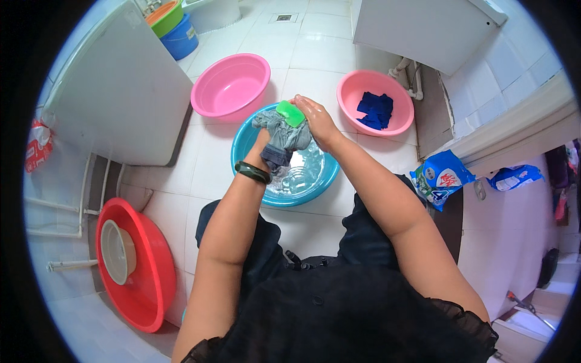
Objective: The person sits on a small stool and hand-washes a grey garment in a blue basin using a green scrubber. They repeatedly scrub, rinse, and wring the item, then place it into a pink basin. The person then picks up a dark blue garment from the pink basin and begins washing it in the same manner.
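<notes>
A wet grey garment (297, 137) with a dark band is bunched up over a teal plastic basin (290, 200) of water. My left hand (263, 138) holds it from the left; the fingers are hidden in the folds. On top of the cloth lies a bright green bar of soap (290, 113). My right hand (320, 121), wet and foamy, grips the soap's right side and presses it to the garment. Part of the cloth hangs down toward the water at the basin's left side.
Beyond the basin stand a pink basin (231, 113) and a salmon basin (404, 129) with dark blue cloth (376, 111). A red basin (167, 277) holding a beige bowl (131, 254) leans at left. A blue detergent bag (442, 177) lies right; a white appliance (122, 86) stands left.
</notes>
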The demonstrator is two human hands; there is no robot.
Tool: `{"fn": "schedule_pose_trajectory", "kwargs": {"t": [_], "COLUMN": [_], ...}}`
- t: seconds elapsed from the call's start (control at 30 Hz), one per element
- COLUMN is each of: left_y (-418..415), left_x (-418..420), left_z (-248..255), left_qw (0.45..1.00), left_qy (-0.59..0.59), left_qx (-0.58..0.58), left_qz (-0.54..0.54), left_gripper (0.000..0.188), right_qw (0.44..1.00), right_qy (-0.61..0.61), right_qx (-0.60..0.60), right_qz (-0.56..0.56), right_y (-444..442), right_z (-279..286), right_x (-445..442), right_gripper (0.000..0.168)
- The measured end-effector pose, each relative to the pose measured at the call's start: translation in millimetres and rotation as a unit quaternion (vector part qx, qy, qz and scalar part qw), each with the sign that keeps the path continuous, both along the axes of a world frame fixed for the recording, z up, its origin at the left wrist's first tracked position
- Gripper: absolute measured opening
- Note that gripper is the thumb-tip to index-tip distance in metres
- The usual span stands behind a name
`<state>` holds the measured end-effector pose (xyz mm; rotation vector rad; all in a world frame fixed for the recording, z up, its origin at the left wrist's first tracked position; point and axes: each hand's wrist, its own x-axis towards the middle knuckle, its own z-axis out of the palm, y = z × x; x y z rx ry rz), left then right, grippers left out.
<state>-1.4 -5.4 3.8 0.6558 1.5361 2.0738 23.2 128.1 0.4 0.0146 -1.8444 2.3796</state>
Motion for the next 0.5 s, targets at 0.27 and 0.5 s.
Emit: {"fn": "schedule_pose_trajectory", "kwargs": {"t": [0.27,0.5], "left_y": [-10,-11], "left_x": [-4,6], "left_z": [-2,-10], "left_qw": [0.975,0.966], "left_qy": [-0.21,-0.251], "left_qx": [-0.06,0.013], "left_qz": [0.031,0.064], "left_gripper": [0.023,0.024], "right_qw": [0.974,0.942], "right_qy": [0.121,0.175], "right_qx": [0.133,0.278], "right_qz": [-0.139,-0.067], "right_y": [-8,-16], "right_z": [21,15], "right_x": [6,9], "right_gripper": [0.035,0.025]}}
